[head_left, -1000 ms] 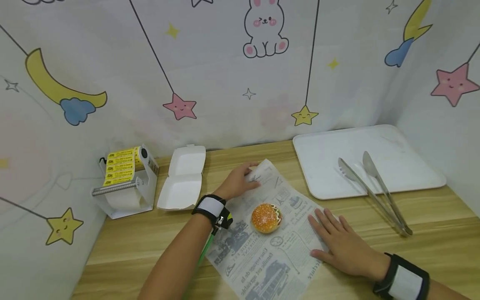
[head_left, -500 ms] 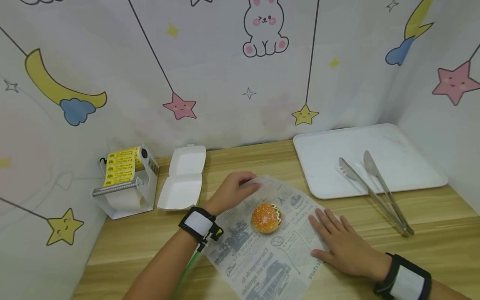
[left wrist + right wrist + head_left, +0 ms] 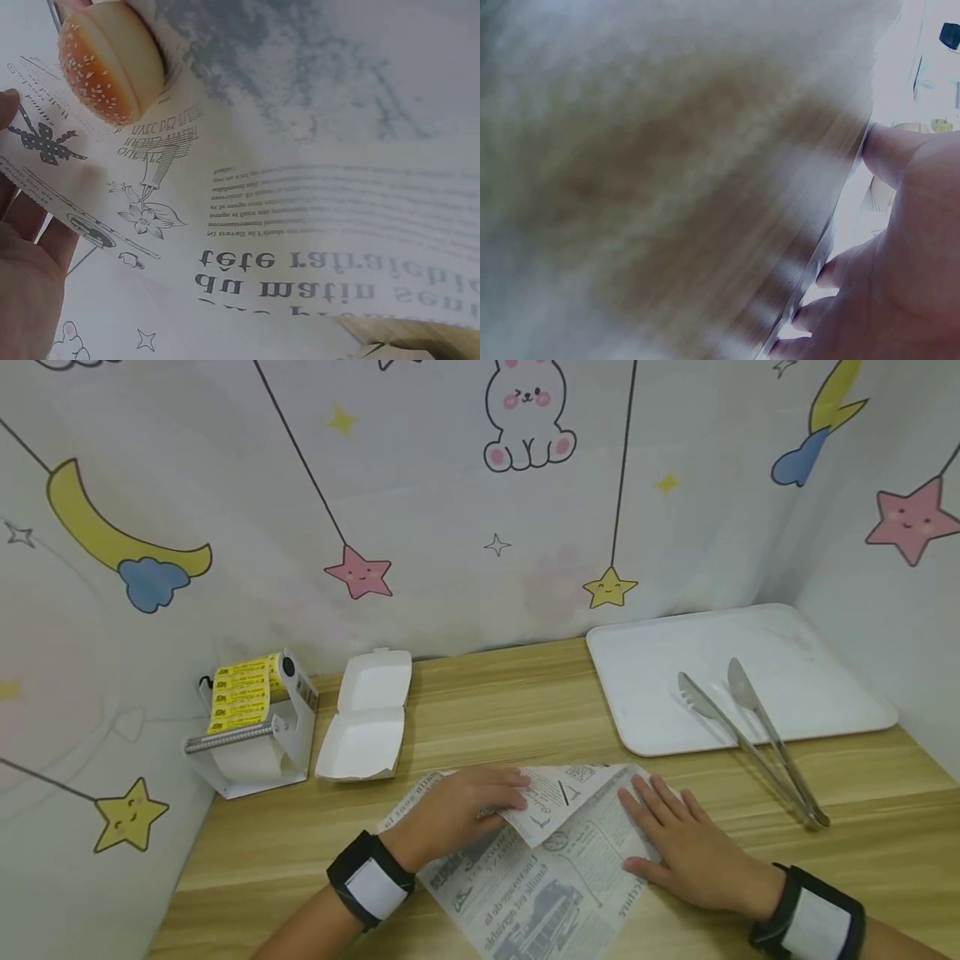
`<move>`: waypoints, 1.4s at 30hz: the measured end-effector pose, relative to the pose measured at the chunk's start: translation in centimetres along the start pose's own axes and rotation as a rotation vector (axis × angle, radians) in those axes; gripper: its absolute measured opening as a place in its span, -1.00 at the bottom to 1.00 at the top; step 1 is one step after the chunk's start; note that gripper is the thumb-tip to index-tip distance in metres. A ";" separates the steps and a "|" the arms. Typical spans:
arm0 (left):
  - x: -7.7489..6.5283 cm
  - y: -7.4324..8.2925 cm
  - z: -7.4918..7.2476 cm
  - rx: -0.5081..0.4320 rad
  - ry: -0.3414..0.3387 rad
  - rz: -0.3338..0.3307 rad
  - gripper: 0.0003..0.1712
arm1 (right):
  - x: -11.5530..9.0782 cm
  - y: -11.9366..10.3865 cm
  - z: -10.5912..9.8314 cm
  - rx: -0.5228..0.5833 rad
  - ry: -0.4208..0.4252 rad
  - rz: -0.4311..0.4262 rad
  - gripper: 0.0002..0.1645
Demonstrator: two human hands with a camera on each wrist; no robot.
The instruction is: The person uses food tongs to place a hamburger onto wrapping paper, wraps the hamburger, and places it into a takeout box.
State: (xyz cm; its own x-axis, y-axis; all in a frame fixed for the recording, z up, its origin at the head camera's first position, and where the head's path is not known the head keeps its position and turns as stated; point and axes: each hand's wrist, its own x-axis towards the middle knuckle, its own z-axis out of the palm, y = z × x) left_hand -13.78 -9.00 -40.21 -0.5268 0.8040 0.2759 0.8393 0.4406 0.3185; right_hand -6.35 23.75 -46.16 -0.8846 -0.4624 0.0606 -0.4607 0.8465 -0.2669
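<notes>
A printed sheet of wrapping paper [image 3: 540, 885] lies on the wooden table, its far part folded toward the person. My left hand [image 3: 465, 810] pinches the far corner between thumb and fingers and holds it over the middle of the sheet. Under this flap the hamburger [image 3: 112, 64] is hidden from the head view; in the left wrist view its sesame bun shows against the paper, beside the left hand's fingers. With fingers spread, my right hand [image 3: 690, 852] rests flat on the sheet's right corner.
A white tray [image 3: 645, 693] stands at the back right, with metal tongs [image 3: 765, 760] lying across its front edge. An open white takeaway box [image 3: 360, 743] and a label dispenser [image 3: 255, 727] with a yellow roll are at the back left. Patterned cloth walls [image 3: 450, 627] bound the table.
My left hand has drawn the paper's far corner toward the person, folding it over the hamburger, which is now covered in the head view. The right hand has stayed in place.
</notes>
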 end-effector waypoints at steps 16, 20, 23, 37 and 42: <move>-0.2 0.2 2.4 0.072 0.030 0.111 -0.72 | 0.2 -0.6 -0.9 0.010 -0.054 0.035 -0.02; 0.4 0.0 2.8 0.091 0.068 0.084 -0.69 | 0.2 -0.6 -1.0 0.015 -0.078 0.044 -0.01; 0.7 0.0 2.9 0.117 0.057 0.057 -0.61 | 0.2 -0.7 -1.1 0.022 -0.088 0.046 -0.02; 0.8 0.8 3.0 0.249 -0.013 0.022 -0.67 | 0.6 -1.1 -1.7 0.048 -0.111 0.060 0.01; 0.8 0.7 3.3 0.268 0.005 0.052 -0.66 | 0.6 -1.1 -1.8 0.058 -0.118 0.069 0.01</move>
State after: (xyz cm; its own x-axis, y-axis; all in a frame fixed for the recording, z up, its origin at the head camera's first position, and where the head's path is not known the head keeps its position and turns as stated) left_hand -13.20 -6.79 -42.75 -0.4821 0.8268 0.2899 0.8706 0.4891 0.0530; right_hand -6.52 22.98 -44.13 -0.8979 -0.4341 -0.0725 -0.3909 0.8623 -0.3219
